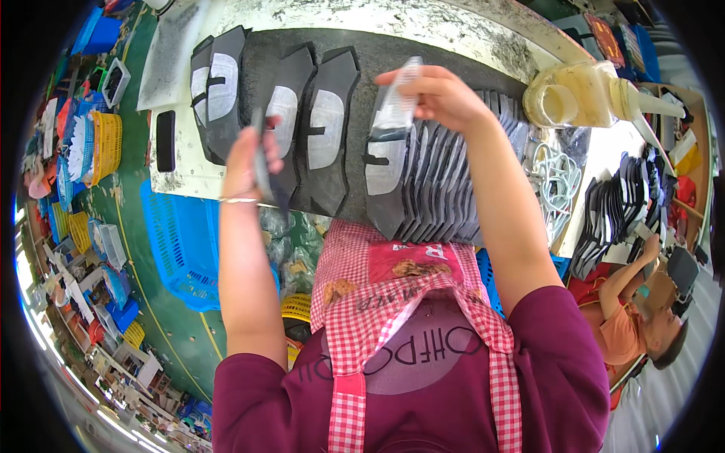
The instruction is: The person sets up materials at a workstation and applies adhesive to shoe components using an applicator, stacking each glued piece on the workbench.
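Observation:
My left hand [248,162] is closed on a thin dark flat piece [262,170], seen nearly edge-on above the dark work board [298,202]. Fingers of my right hand [442,94] pinch a pale, shiny flat strip [396,102] over the front of a row of overlapping black curved pieces [430,181]. The foremost one bears a grey-white patch [385,172] with a dark slot. Between my hands lies a single black curved piece [330,136] with the same patch. Another patched piece [291,113] lies partly behind my left fingers.
Patched pieces [219,90] overlap at the board's left end, near a black phone [165,141]. A glue-stained tub [555,106] and a white cable [555,181] are on the right. A blue basket [181,249] stands below left. A co-worker [630,317] sits at far right.

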A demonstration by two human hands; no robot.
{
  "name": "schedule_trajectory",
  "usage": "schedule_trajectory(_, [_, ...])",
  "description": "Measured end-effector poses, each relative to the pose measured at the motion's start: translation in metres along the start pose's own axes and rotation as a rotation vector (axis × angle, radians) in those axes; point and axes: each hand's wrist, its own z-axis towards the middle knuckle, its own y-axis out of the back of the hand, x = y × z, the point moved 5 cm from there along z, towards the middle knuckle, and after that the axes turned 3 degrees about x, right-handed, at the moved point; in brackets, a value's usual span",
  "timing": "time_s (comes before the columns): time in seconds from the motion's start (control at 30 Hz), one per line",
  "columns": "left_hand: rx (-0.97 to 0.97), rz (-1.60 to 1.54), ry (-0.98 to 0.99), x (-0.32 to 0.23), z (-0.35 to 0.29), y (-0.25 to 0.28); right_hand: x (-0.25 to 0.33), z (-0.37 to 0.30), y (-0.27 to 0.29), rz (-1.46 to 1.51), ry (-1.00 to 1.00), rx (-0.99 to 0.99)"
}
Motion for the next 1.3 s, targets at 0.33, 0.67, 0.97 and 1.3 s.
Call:
schedule_trajectory(0.33, [0.145, 0.589, -0.314, 0.065, 0.031, -0.102, -0.026, -0.109, 0.059, 0.05, 0.131, -0.49])
schedule_trajectory(0.67, [-0.161, 1.321, -0.295, 0.106, 0.074, -0.091, -0.023, -0.026, 0.028, -1.119, 0.39, -0.756])
schedule_trajectory(0.97, [-0.194, 1.362, -0.342, 0.108, 0.07, -0.086, -0.037, -0.074, -0.03, -0.885, 0.403, -0.373])
schedule_trajectory(1.3, [-0.215, 1.288, -0.293, 0.107, 0.074, -0.079, -0.065, -0.105, -0.076, -1.077, 0.437, -0.191])
